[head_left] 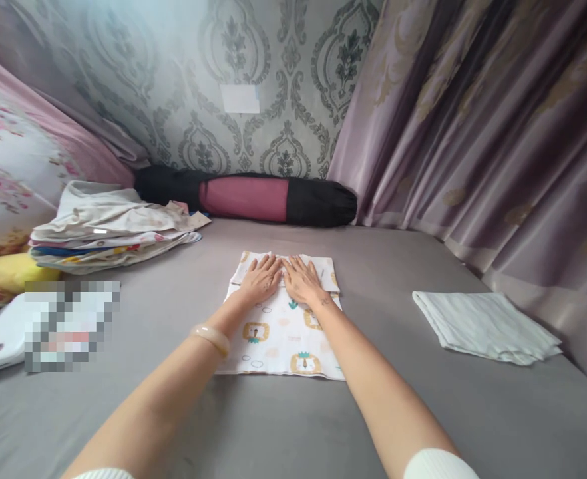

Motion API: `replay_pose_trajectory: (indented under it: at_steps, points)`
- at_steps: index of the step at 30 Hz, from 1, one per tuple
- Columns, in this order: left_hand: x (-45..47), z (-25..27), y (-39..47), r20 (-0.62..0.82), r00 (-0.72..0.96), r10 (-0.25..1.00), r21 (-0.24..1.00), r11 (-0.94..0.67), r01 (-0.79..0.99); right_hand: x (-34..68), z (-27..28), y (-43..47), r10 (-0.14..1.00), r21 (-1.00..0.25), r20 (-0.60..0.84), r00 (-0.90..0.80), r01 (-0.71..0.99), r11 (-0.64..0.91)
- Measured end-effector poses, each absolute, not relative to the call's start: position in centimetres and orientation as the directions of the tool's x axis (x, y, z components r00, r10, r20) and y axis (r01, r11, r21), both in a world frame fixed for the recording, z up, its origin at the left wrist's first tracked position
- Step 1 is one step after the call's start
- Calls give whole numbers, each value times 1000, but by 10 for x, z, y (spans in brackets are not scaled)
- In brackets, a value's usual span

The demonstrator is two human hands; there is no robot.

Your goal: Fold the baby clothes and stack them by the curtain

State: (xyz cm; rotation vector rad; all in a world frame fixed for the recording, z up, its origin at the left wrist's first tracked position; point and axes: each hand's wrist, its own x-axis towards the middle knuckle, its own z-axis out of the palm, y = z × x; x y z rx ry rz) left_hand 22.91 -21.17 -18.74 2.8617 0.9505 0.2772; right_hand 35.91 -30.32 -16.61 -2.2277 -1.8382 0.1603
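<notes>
A white cloth [278, 346] printed with lion faces lies flat on the grey bed sheet in front of me. Its far end is folded over toward me in a band. My left hand [262, 278] rests palm down on that folded band, fingers stretched out and pointing away. Beside it, my right hand [301, 278] also lies flat on the band, a little to the right, with its fingers spread. The fingertips of both hands come close together near the middle of the cloth. Neither hand grips anything.
A folded pale striped cloth [483, 326] lies on the right. At the left stand a stack of folded fabrics [114, 229], a yellow cushion [18, 271] and a white device [8, 332]. A black and maroon roll bag [243, 198] lies along the patterned wall. Purple curtains [423, 120] hang at right.
</notes>
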Motion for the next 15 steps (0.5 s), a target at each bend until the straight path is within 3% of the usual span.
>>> replay_pose_trajectory:
  at_steps: [10, 15]
  points:
    - [229, -186, -212, 145, 768, 623, 154, -781, 605, 358, -174, -302, 971, -244, 101, 218, 951, -188]
    - [225, -186, -218, 285, 674, 681, 91, -720, 688, 354, -175, -305, 937, -197, 205, 283, 950, -244]
